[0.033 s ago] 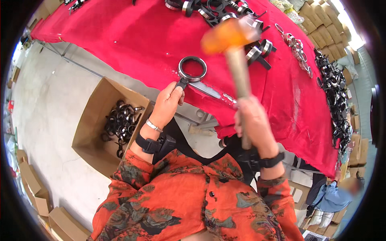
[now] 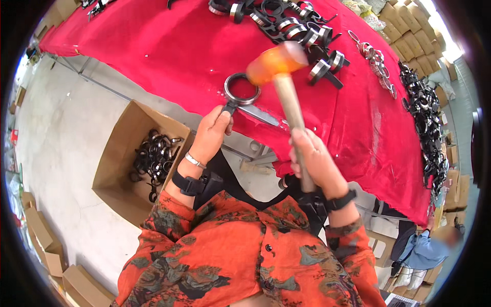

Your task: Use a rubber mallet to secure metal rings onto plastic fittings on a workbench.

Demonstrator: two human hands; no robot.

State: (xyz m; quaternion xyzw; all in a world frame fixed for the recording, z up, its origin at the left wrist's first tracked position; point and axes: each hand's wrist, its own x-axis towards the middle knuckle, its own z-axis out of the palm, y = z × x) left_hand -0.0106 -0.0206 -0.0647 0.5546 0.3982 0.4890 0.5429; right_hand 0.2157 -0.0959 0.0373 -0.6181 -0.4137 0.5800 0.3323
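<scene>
Black ring [image 2: 243,102] just ahead of left hand [image 2: 212,131], handle [image 2: 230,107] pinched in it

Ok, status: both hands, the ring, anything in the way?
Left hand pinching ring by its handle. Right hand gripping mallet. Ring over red cloth; blurred mallet head hides a bit of the ring's right edge.
</scene>
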